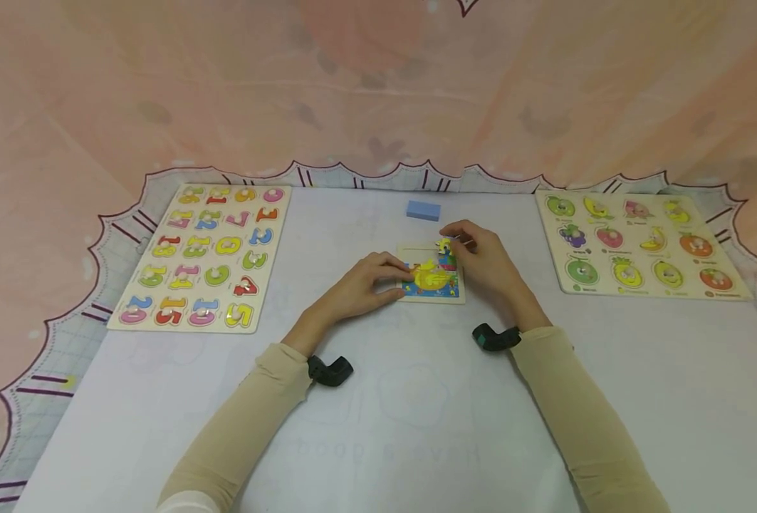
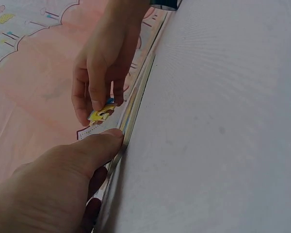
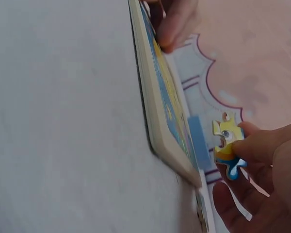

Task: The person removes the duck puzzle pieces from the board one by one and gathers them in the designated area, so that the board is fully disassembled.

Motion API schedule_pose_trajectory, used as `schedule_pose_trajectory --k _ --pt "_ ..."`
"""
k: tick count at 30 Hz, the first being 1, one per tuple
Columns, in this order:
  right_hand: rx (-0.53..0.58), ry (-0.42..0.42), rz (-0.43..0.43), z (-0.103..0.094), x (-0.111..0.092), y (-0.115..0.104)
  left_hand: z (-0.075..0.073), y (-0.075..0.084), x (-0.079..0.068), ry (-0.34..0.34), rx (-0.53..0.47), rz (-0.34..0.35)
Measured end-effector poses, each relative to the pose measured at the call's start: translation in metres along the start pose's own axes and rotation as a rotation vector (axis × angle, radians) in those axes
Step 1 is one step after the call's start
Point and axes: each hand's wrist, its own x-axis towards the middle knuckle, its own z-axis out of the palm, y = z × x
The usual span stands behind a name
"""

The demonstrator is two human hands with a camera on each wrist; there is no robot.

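A small framed jigsaw puzzle [image 1: 445, 291] with a yellow bird on blue lies in the middle of the table. My left hand [image 1: 373, 283] rests at its left side, fingertips on the picture and thumb by the frame's edge. Over the puzzle's far right corner, my right hand [image 1: 481, 258] pinches a jigsaw piece [image 3: 225, 141] between thumb and fingers. That piece is yellow and blue with a printed eye, and it is held up off the board. In the left wrist view, the piece [image 2: 103, 115] shows just beyond my left thumb.
A blue block [image 1: 423, 210] lies behind the puzzle. To the left is a number peg board [image 1: 182, 267], and to the right a fruit peg board [image 1: 641, 249]. A patterned pink cloth [image 1: 378, 92] hangs beyond the table's far edge.
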Motion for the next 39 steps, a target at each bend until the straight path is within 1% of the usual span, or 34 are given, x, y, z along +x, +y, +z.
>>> schedule_pose_trajectory --k 2,9,12,15,21,27,33,39 --pt "-0.012 0.005 0.020 -0.004 0.001 0.003 0.000 0.000 0.000 0.002 -0.002 0.000" --pt "-0.034 0.013 0.037 -0.015 0.001 0.013 0.000 0.000 -0.001 -0.003 -0.005 -0.007" --pt "-0.037 0.003 0.053 -0.017 0.001 0.016 0.000 0.000 -0.001 -0.001 -0.010 -0.003" --pt "-0.039 -0.008 0.049 -0.020 0.000 0.018 0.000 0.000 -0.001 -0.001 -0.016 -0.002" --pt "-0.029 0.008 0.050 -0.027 -0.001 0.022 0.000 0.000 -0.001 0.002 -0.013 0.009" --pt "-0.047 0.002 0.078 -0.031 -0.002 0.029 -0.001 0.000 -0.001 0.002 -0.021 0.015" --pt "-0.060 0.014 0.106 -0.035 -0.003 0.030 0.000 -0.003 -0.001 0.005 -0.019 0.007" --pt "-0.063 0.025 0.074 -0.040 -0.004 0.034 0.000 -0.002 0.000 -0.001 -0.018 0.006"
